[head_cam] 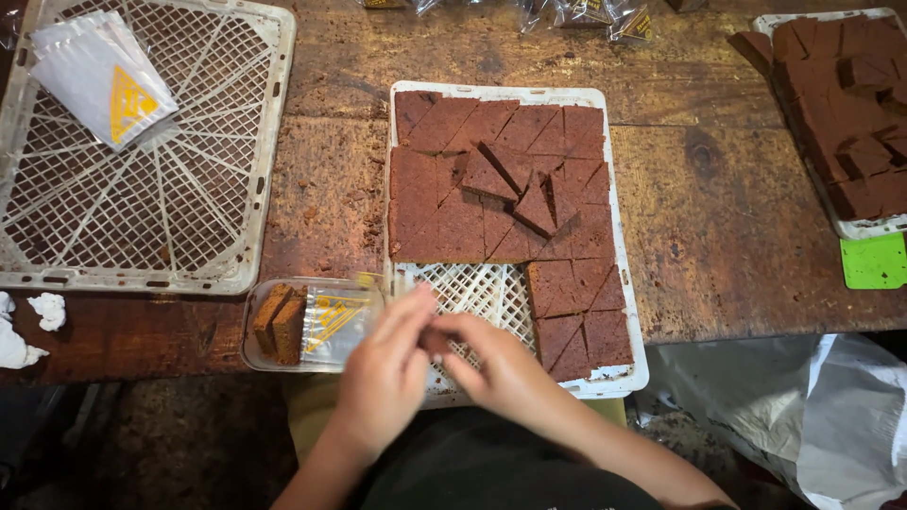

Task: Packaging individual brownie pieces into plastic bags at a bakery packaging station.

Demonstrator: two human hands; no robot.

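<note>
A white lattice tray (619, 203) in the middle of the wooden table holds several flat brown cake slices (453, 203), some cut into triangles. My left hand (383, 373) and my right hand (505, 368) meet over the tray's bare near corner, blurred by motion. Their fingertips pinch a small brown cake piece (433, 342) between them. Just left of my hands lies a clear plastic container (274, 364) with two upright cake slices (279, 326) and a clear bag with a yellow triangle label (335, 321).
At the left an empty white lattice tray (142, 208) carries a stack of clear labelled bags (99, 76). A second tray of cake pieces (846, 104) sits far right, a green card (874, 262) below it. White plastic sheeting (841, 416) hangs lower right; crumpled paper (47, 310) lies left.
</note>
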